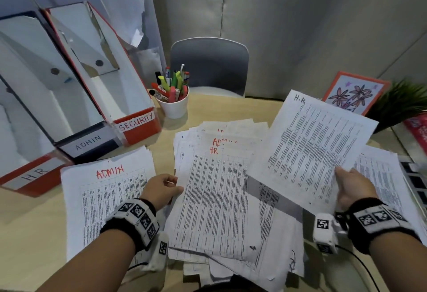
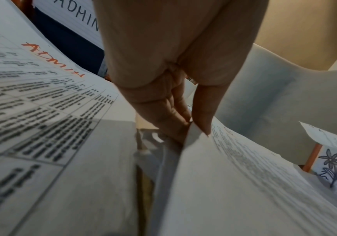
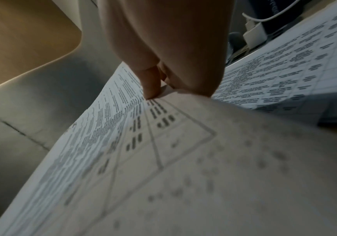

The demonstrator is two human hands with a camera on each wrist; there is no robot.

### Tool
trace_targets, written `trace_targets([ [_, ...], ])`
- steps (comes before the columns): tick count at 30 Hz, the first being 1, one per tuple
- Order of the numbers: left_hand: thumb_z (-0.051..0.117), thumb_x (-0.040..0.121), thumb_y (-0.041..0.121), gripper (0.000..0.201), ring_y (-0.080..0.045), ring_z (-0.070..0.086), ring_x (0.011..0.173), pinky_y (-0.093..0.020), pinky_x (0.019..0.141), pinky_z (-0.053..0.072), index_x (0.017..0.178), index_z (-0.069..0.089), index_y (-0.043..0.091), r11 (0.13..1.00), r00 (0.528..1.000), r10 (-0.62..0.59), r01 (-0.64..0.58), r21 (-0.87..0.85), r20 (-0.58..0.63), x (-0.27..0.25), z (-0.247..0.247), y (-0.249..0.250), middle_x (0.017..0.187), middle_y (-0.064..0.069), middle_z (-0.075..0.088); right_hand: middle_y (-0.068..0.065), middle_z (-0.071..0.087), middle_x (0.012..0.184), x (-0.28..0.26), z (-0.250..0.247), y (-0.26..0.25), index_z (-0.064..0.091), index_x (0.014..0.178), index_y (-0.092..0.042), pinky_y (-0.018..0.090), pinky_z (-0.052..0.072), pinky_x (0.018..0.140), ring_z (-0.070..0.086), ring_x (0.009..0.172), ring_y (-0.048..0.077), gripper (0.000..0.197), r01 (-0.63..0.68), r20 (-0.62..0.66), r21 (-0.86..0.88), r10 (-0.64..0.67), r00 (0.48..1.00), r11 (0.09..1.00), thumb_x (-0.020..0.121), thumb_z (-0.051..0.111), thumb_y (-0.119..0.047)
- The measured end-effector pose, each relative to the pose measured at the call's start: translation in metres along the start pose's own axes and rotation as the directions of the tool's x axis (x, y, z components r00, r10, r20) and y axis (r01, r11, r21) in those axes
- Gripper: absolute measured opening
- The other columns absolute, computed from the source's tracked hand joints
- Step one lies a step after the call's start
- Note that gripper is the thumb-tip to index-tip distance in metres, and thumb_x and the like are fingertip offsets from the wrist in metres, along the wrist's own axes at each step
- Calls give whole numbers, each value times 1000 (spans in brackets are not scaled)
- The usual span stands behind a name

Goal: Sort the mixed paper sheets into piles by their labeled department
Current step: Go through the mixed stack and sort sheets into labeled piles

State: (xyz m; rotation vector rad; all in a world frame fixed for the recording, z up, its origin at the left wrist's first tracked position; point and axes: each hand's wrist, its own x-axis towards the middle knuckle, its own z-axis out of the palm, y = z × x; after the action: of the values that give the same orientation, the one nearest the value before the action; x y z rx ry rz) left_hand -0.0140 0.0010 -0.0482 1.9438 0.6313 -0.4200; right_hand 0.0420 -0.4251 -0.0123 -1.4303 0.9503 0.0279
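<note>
A mixed heap of printed sheets (image 1: 215, 199) lies in the middle of the desk, its top sheet marked HR in red. My left hand (image 1: 161, 190) pinches that top sheet's left edge (image 2: 192, 132) between thumb and fingers. My right hand (image 1: 353, 187) pinches the bottom edge of a sheet marked H.R (image 1: 318, 148) and holds it raised and tilted over the heap; the right wrist view shows the thumb on that sheet (image 3: 135, 143). A pile topped by a sheet marked ADMIN (image 1: 106, 197) lies at the left. Another pile of sheets (image 1: 388, 176) lies at the right.
Three file boxes labelled HR (image 1: 34, 174), ADMIN (image 1: 89, 142) and SECURITY (image 1: 136, 123) stand at the back left. A white cup of pens (image 1: 173, 97), a grey chair (image 1: 210, 65), a framed flower drawing (image 1: 353, 93) and a plant (image 1: 402, 100) are behind the papers.
</note>
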Motion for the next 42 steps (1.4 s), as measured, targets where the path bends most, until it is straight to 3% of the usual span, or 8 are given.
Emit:
trace_targets([
  [5, 52, 88, 9, 13, -22, 56, 75, -28, 67, 44, 99, 60, 11, 998, 998, -58, 58, 6, 14, -5, 5, 6, 87, -7, 61, 10, 71, 65, -36, 20, 7, 60, 96, -2, 32, 55, 49, 68, 56, 23, 10, -14, 261, -137, 50, 964, 990, 90, 52, 0],
  [9, 54, 93, 29, 24, -23, 52, 57, -28, 63, 42, 77, 56, 12, 923, 969, -197, 235, -304, 151, -10, 10, 20, 69, -6, 50, 20, 66, 101, -47, 44, 25, 51, 115, 10, 46, 51, 82, 63, 90, 33, 54, 18, 468, -465, 229, 853, 885, 73, 77, -13],
  [12, 65, 76, 63, 66, -37, 61, 103, -35, 87, 47, 110, 66, 7, 955, 965, -178, 216, -203, 192, -12, 8, 24, 126, -26, 46, 18, 69, 97, -63, 58, 32, 58, 104, 7, 34, 55, 68, 68, 82, 30, 19, 19, 491, -495, 262, 831, 869, 86, 61, 3],
  [14, 73, 54, 74, 83, -30, 64, 92, -35, 84, 51, 108, 68, 12, 985, 970, -115, 139, -99, 216, -14, 8, 25, 94, -14, 65, 20, 69, 85, -70, 67, 39, 60, 96, 6, 29, 54, 53, 68, 66, 27, 11, -10, 496, -464, 270, 825, 886, 87, 55, 10],
  [19, 76, 80, 15, 11, -14, 59, 59, -21, 52, 42, 85, 69, 7, 990, 973, -68, 93, -105, 222, -15, 11, 28, 67, -1, 66, 14, 51, 72, -69, 79, 52, 49, 75, -11, 32, 42, 63, 53, 65, 22, 39, 153, 540, -622, 279, 794, 768, 61, 84, -19],
  [28, 62, 83, -7, 32, -17, 55, 64, -22, 53, 40, 60, 70, 15, 984, 986, -39, 66, -165, 165, -17, 5, 16, 66, -2, 64, 9, 64, 84, -72, 70, 46, 61, 92, -13, 28, 48, 58, 60, 68, 21, 33, 314, 609, -580, 145, 779, 752, 67, 82, -6],
  [34, 56, 87, -8, 25, -16, 54, 98, -3, 51, 40, 74, 70, 9, 995, 961, 5, 23, -100, 275, -19, -2, 18, 123, -5, 50, -2, 74, 84, -79, 69, 45, 76, 79, -22, 17, 50, 66, 67, 74, 6, 26, 432, 734, -527, 135, 666, 732, 80, 68, 3],
  [42, 40, 78, -22, 44, -18, 54, 69, -23, 56, 41, 78, 69, 11, 988, 996, 18, -5, -152, 82, -24, -7, 24, 84, -11, 62, 6, 75, 87, -80, 54, 46, 74, 92, -10, 29, 53, 65, 70, 82, 21, 24, 434, 758, -378, 4, 653, 818, 74, 72, 6],
])
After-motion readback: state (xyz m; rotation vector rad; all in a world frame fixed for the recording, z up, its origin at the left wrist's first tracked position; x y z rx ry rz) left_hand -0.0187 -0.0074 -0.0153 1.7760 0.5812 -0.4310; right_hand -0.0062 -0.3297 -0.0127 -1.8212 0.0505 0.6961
